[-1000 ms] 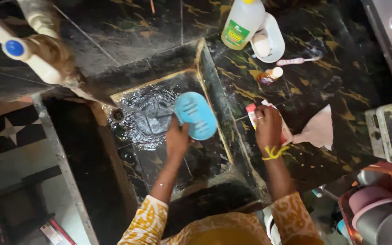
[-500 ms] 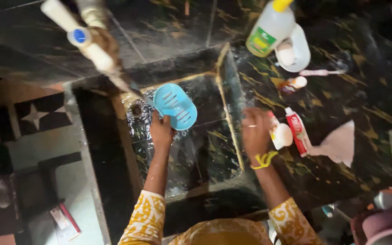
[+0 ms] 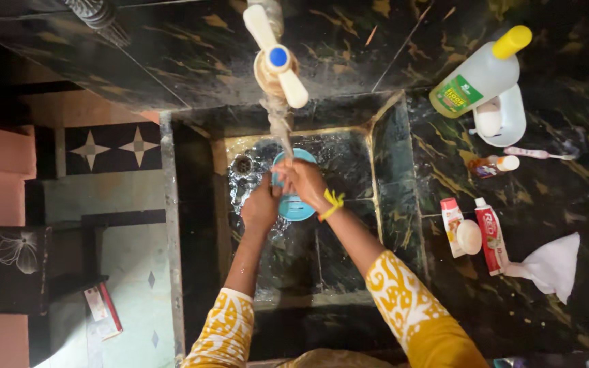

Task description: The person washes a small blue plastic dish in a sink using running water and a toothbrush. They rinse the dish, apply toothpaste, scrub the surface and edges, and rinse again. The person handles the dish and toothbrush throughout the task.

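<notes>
Two hands meet over a dark marbled sink (image 3: 390, 170) sunk into a matching wet counter (image 3: 553, 204), tiled floor off the left edge. Left hand (image 3: 262, 204) grips the blue soap dish (image 3: 294, 204) from below; right hand (image 3: 301, 180), fingers curled, rubs its top under the running tap (image 3: 277, 58). Along the counter's back edge a clear bottle with a yellow cap (image 3: 478, 75) leans on a white holder (image 3: 506, 119) (a soap bar inside). Half a second earlier the right hand was on the counter by the tubes (image 3: 491, 235).
</notes>
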